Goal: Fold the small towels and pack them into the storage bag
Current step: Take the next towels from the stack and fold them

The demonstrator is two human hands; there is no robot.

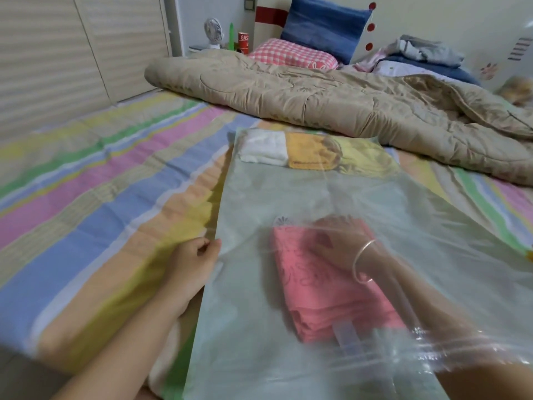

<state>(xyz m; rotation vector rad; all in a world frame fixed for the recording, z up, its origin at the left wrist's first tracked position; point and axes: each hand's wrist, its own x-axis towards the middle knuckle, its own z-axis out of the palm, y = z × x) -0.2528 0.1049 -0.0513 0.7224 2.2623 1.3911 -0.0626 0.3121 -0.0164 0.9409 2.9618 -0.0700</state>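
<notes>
A clear plastic storage bag (259, 197) lies lengthwise on the striped bed. At its far end sit a folded white towel (264, 150), a folded orange towel (311, 153) and a yellow towel (366, 157) side by side. My right hand (337, 241) is inside the bag, resting on a folded pink towel (320, 287) in the bag's near half; the plastic blurs its fingers. A bangle sits on that wrist. My left hand (193, 264) pinches the bag's left edge from outside.
A rumpled beige quilt (317, 93) lies across the bed beyond the bag. Pillows (291, 54) and a heap of clothes (427, 51) are at the headboard. A small fan (214, 31) and a red can stand on a bedside shelf. Closet doors fill the left.
</notes>
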